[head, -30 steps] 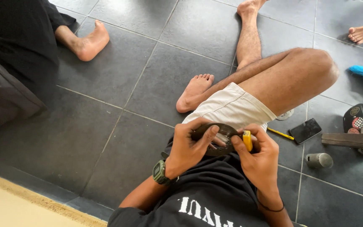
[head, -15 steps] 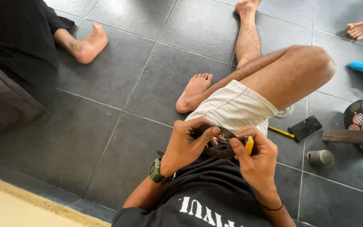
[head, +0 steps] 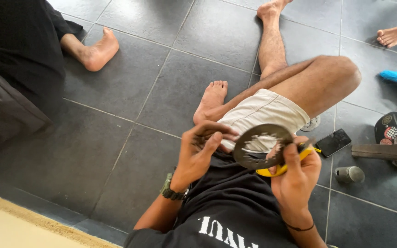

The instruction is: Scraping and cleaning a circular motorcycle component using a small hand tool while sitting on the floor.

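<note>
I sat on the grey tiled floor (head: pixel 171 87), both hands raised over my lap around a dark metal ring.

My right hand (head: pixel 295 177) gripped the toothed ring (head: pixel 258 146) by its lower right edge, fingers closed on it together with a yellow-handled tool (head: pixel 272 171) tucked beneath. My left hand (head: pixel 198 154) sat just left of the ring, fingers curled, thumb reaching toward its rim; whether it touched, I could not tell. A second earlier the ring lay low and edge-on between my hands; now it was lifted and turned to face me, its open centre showing my pale shorts (head: pixel 263 110). A dark phone (head: pixel 334 142) lay on the floor to my right.
</note>
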